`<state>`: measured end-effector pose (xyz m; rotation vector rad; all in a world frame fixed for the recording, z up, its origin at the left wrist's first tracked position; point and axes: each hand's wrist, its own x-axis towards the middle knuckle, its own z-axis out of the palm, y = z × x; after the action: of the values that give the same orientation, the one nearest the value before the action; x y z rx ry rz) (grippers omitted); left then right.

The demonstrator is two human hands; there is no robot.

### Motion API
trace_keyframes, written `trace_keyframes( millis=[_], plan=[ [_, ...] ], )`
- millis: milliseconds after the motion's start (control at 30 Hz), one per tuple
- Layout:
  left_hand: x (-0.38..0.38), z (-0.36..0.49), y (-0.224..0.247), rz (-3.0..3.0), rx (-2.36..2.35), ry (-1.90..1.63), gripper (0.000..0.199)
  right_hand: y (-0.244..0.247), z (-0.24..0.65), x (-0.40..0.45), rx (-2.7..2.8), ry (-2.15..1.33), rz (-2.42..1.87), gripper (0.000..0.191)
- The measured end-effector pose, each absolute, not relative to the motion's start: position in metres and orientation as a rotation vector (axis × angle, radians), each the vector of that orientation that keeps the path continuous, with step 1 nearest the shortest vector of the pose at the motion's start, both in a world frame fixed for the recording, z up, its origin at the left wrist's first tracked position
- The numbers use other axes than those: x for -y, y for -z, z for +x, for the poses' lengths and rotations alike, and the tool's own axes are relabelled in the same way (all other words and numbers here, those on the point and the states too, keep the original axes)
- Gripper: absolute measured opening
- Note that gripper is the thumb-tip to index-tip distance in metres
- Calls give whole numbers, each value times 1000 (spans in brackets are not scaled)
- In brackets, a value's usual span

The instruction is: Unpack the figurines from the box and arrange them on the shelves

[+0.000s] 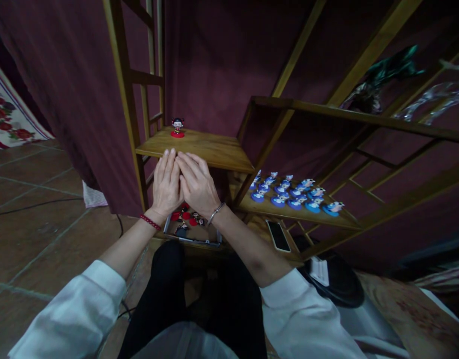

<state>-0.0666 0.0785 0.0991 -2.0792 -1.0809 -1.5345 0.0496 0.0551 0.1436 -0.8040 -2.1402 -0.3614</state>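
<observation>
My left hand (167,184) and my right hand (197,180) are side by side at the front edge of the upper wooden shelf (214,147), backs up and thumbs close together. Their fingers are stretched out and lie near each other; the palms are hidden, and no object shows in either hand. Behind the fingertips, a small figurine with black hair and a red base (177,128) stands upright on that shelf. Below my hands, a shallow box (194,241) holds several red and black figurines, partly covered by my wrists.
Several blue-based figurines (280,199) stand in rows on a lower shelf (341,218) at right. A phone (278,236) lies below them. Glassy ornaments (438,97) sit at upper right. The wooden upright (126,99) and purple curtain (79,99) are at left.
</observation>
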Motion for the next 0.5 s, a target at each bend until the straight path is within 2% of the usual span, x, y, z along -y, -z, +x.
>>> trace_keyframes(
  millis=[300,500],
  plan=[
    [-81,-61,-63,-2174,1058,1535,45,-113,55,-52,2115,290,-853,38],
    [-83,-57,-24,-2386,1081,1437,36,-69,64,-55,2107,168,-895,38]
  ],
)
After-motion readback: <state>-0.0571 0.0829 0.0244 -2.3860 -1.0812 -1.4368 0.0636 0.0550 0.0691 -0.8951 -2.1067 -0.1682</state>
